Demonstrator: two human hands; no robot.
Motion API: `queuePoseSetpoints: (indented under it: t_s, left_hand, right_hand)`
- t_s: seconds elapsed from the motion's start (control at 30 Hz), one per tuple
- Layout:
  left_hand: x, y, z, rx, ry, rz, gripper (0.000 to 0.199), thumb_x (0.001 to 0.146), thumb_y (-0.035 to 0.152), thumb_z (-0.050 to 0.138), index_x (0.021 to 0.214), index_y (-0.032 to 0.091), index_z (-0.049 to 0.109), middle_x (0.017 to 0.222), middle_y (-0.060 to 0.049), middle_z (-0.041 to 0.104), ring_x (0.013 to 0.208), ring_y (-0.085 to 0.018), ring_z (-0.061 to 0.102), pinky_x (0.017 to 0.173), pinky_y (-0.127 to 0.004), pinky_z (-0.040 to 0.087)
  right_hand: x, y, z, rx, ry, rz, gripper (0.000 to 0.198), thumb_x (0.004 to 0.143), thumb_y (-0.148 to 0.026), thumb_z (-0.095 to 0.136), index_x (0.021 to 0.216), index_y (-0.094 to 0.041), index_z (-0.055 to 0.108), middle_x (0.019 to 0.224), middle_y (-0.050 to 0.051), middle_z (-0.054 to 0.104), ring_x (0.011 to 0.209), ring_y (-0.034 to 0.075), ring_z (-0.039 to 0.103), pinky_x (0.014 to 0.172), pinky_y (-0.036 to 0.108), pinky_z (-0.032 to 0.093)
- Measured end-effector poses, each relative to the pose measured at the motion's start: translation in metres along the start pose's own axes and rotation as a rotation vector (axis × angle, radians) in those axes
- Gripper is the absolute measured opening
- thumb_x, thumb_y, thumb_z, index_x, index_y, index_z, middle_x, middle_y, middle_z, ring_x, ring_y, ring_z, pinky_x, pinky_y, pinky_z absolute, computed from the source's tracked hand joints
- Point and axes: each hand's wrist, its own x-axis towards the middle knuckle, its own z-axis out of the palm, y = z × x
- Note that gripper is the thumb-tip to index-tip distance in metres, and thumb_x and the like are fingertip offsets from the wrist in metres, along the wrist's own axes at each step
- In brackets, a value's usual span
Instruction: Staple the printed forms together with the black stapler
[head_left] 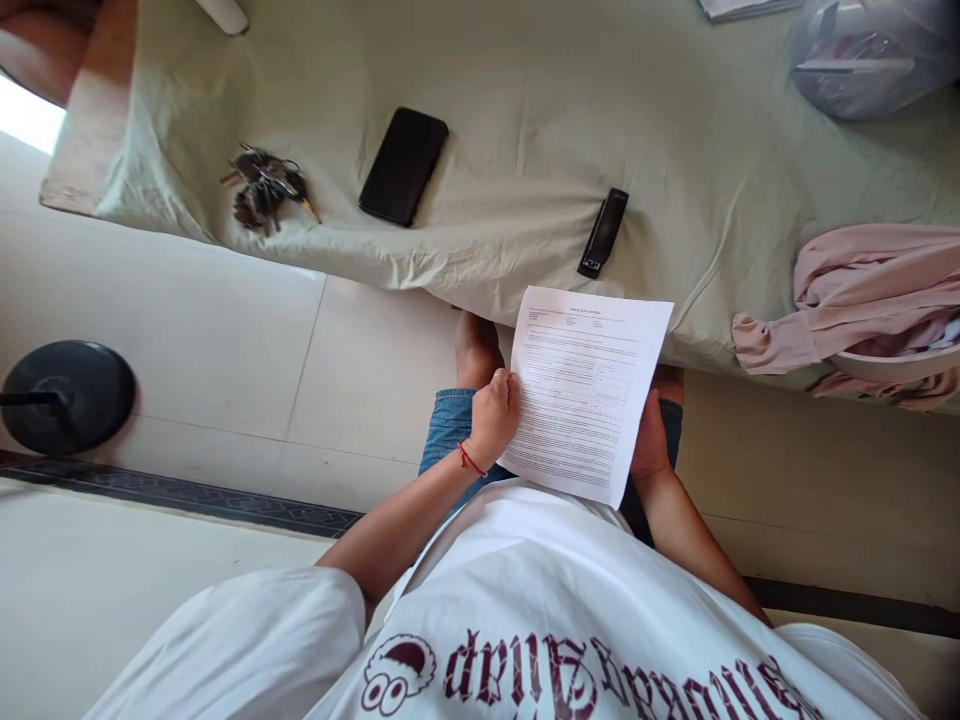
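- Pinched by the left hand [496,415], the printed sheet [581,390] sits just right of centre frame, below the black stapler [603,234].
- Right hand [651,440] meets its right edge; fingers hidden, grip uncertain.
- Uneven tension could crease the sheet.

A pale green cloth [517,70], wrinkled along its near edge, covered the worktop [94,150] (bare wood showed at the left corner). On it lay a bunch of keys [270,188], a black phone [403,165] and a black stapler [604,233]. To the right sat a pale tub [900,368] draped in pink fabric [874,265]; farther back stood a translucent plastic bag [870,65].
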Motion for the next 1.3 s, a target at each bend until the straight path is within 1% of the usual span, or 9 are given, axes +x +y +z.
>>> queuePoseSetpoints:
  t_s: [0.1,0.2,0.33,0.43,0.53,0.63,0.8,0.93,1.3]
  left_hand:
    - [-0.001,-0.003,0.003,-0.023,0.031,-0.004,0.027,0.104,0.021,0.055,0.081,0.027,0.044,0.07,0.0,0.055,0.067,-0.023,0.059,0.068,-0.034,0.033]
    - [-0.002,-0.001,0.006,-0.087,0.045,0.014,0.023,0.106,0.022,0.055,0.084,0.026,0.049,0.072,-0.001,0.057,0.069,-0.023,0.06,0.07,-0.033,0.037]
    - [-0.004,0.004,0.007,-0.224,-0.011,0.07,0.029,0.108,0.043,0.06,0.086,0.025,0.055,0.075,0.0,0.059,0.071,-0.019,0.06,0.072,-0.031,0.043]
    - [-0.003,0.006,0.002,-0.585,-0.179,-0.015,0.043,0.097,0.065,0.072,0.103,0.023,0.064,0.088,-0.001,0.07,0.078,-0.018,0.065,0.074,-0.03,0.052]
    - [-0.002,0.004,-0.007,-0.959,-0.482,-0.255,0.064,0.075,0.067,0.094,0.113,0.019,0.074,0.102,-0.006,0.08,0.089,-0.022,0.073,0.081,-0.033,0.059]
    - [0.001,0.0,-0.012,-0.946,-0.689,-0.354,0.063,0.07,0.064,0.1,0.102,0.012,0.083,0.1,-0.013,0.084,0.09,-0.027,0.078,0.086,-0.039,0.062]
    - [0.008,0.0,-0.001,-0.933,-0.529,-0.318,0.058,0.068,0.062,0.101,0.093,0.012,0.087,0.092,-0.013,0.086,0.088,-0.029,0.08,0.085,-0.04,0.063]
    - [0.008,0.003,0.009,-1.013,-0.42,-0.38,0.058,0.061,0.053,0.107,0.097,0.012,0.087,0.098,-0.013,0.087,0.093,-0.03,0.081,0.089,-0.042,0.064]
    - [0.003,0.005,0.005,-1.086,-0.49,-0.476,0.066,0.065,0.067,0.101,0.098,0.012,0.085,0.097,-0.016,0.087,0.087,-0.03,0.082,0.084,-0.041,0.066]
  right_hand:
    - [-0.011,0.014,0.002,0.377,-0.045,0.002,0.121,0.081,-0.105,-0.003,0.126,-0.03,0.08,0.115,0.014,0.086,0.143,0.038,0.067,0.112,0.058,0.055]
    - [-0.011,0.023,-0.001,0.836,-0.138,0.02,0.096,0.071,-0.104,0.063,0.131,-0.031,0.077,0.132,0.009,0.083,0.14,0.037,0.069,0.124,0.057,0.051]
    - [-0.005,0.026,-0.006,0.924,-0.066,0.072,0.066,0.063,-0.054,0.105,0.119,-0.027,0.081,0.13,0.007,0.084,0.131,0.035,0.076,0.128,0.057,0.048]
    - [-0.002,0.019,-0.01,0.913,0.02,0.03,0.054,0.069,-0.049,0.103,0.113,-0.024,0.084,0.126,0.008,0.086,0.124,0.035,0.079,0.125,0.058,0.053]
    - [0.001,0.008,-0.015,0.9,0.075,-0.044,0.054,0.072,-0.047,0.102,0.118,-0.024,0.084,0.128,0.008,0.085,0.126,0.034,0.078,0.125,0.057,0.054]
    - [0.007,-0.002,-0.021,0.871,0.045,-0.088,0.06,0.074,-0.049,0.1,0.126,-0.025,0.083,0.14,0.008,0.08,0.138,0.035,0.072,0.129,0.054,0.05]
    - [0.019,-0.006,-0.023,0.852,0.001,-0.063,0.059,0.077,-0.053,0.098,0.126,-0.026,0.081,0.136,0.008,0.082,0.133,0.035,0.076,0.124,0.056,0.054]
    - [0.022,0.003,-0.021,0.854,0.069,0.023,0.073,0.063,-0.046,0.106,0.127,-0.026,0.077,0.126,0.007,0.085,0.123,0.034,0.08,0.121,0.058,0.057]
    - [0.013,0.033,-0.044,0.755,0.219,0.026,0.054,0.07,-0.052,0.102,0.111,-0.02,0.086,0.126,0.01,0.085,0.125,0.038,0.079,0.121,0.061,0.056]
